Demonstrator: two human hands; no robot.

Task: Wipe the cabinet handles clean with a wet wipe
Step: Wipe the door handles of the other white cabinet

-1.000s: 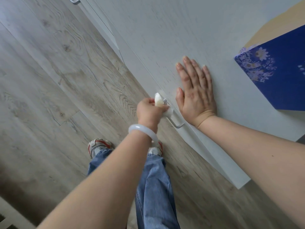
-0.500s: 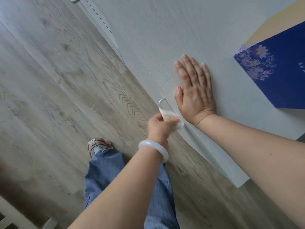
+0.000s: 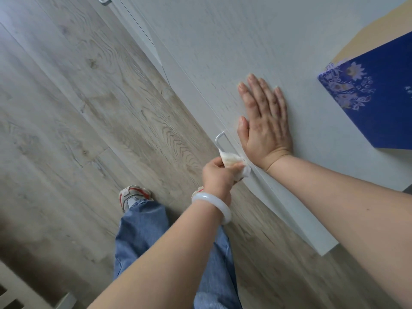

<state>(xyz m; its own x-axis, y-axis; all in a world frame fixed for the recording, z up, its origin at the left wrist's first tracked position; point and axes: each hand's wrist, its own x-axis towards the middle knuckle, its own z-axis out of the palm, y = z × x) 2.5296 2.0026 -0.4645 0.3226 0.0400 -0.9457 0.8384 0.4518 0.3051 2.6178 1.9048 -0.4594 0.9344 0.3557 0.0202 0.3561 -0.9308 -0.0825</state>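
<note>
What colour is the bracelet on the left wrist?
Milky white, plain, no pattern: the bracelet, clearest in the head view.

Single head view, steeply downward, close over cabinet door (image 3: 223,52) and floor (image 3: 78,108)

White bangle (image 3: 211,206) on left wrist; blue jeans (image 3: 142,233); sneakers (image 3: 133,195), seemingly white-red; arms bare.

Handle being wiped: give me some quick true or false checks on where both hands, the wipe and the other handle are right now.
1. The left hand grips the wipe on the handle. True.
2. The right hand pulls the handle. False: it rests flat on the cabinet.
3. The handle's far end is uncovered. True.
4. The wipe is blue. False: whitish.
5. Another handle shows at the top edge. True.
</note>
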